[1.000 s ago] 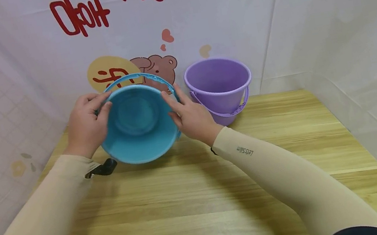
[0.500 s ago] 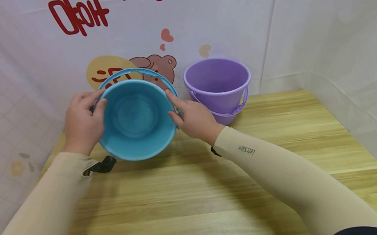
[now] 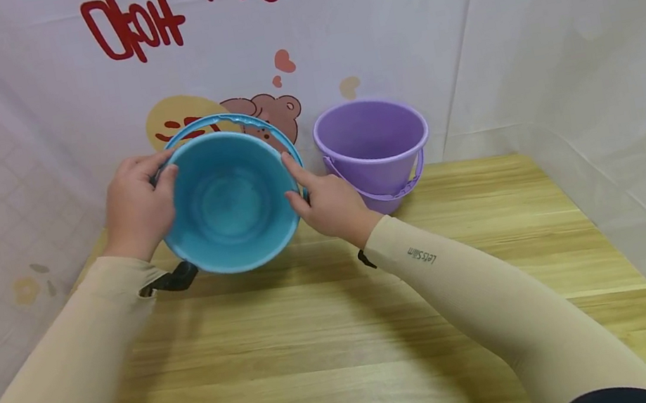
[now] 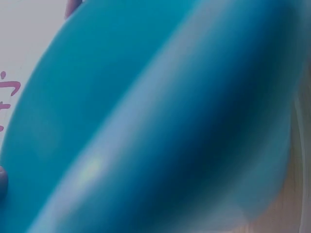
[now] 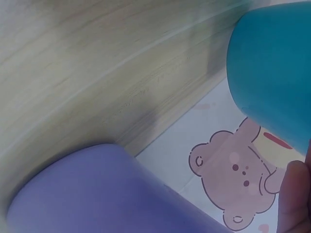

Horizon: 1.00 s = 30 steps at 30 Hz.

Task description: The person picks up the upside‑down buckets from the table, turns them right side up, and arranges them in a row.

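Observation:
A blue bucket (image 3: pixel 229 204) is tilted so its open mouth faces me, and its handle (image 3: pixel 213 121) arches above the rim. My left hand (image 3: pixel 141 207) grips the rim on the left, thumb at the inner edge and fingers reaching behind. On the other side, my right hand (image 3: pixel 337 206) holds the rim with its thumb and index finger along the edge; its other fingers are mostly hidden. Blue plastic (image 4: pixel 121 111) fills most of the left wrist view, blurred up close. In the right wrist view, a fingertip (image 5: pixel 294 194) shows below the bucket's outer wall (image 5: pixel 277 68).
A purple bucket (image 3: pixel 378 171) stands upright just right of the blue one, its handle hanging down in front. Beneath lies a wood-grain table (image 3: pixel 348 354). A white printed sheet (image 3: pixel 396 25) with red lettering and a cartoon bear hangs behind, and pale sheets flank both sides.
The blue bucket has risen slightly, shifted a little left and tipped further toward me. Both hands stayed on its rim. The purple bucket has not moved.

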Available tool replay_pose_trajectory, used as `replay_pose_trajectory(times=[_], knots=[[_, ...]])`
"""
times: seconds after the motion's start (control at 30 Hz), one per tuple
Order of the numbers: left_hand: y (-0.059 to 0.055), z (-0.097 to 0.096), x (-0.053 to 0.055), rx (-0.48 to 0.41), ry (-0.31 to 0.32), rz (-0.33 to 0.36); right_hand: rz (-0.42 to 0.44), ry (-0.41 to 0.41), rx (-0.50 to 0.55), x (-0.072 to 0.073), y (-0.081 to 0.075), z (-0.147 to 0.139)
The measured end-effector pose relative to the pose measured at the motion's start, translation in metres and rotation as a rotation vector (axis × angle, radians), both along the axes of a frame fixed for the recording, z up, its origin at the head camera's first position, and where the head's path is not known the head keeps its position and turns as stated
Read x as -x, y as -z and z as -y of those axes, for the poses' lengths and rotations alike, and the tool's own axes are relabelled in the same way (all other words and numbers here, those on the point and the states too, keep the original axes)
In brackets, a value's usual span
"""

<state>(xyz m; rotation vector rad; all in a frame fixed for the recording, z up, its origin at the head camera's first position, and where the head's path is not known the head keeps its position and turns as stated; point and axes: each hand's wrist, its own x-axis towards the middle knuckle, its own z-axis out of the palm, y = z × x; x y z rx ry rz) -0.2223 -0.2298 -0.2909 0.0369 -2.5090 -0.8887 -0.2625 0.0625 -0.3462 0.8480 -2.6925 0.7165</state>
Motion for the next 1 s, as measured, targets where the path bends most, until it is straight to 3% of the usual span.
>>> replay_pose_trajectory(times=[0.23, 0.6, 1.0], knots=[[-0.001, 0.000, 0.001, -0.009, 0.000, 0.008, 0.033, -0.018, 0.005, -0.001, -0.001, 0.001], [-0.007, 0.004, 0.003, -0.023, -0.009, 0.092, 0.081, -0.034, 0.077, -0.004, -0.004, 0.002], [0.000, 0.012, 0.003, -0.042, 0.038, 0.093, 0.106, -0.012, 0.087, -0.002, -0.010, 0.006]])
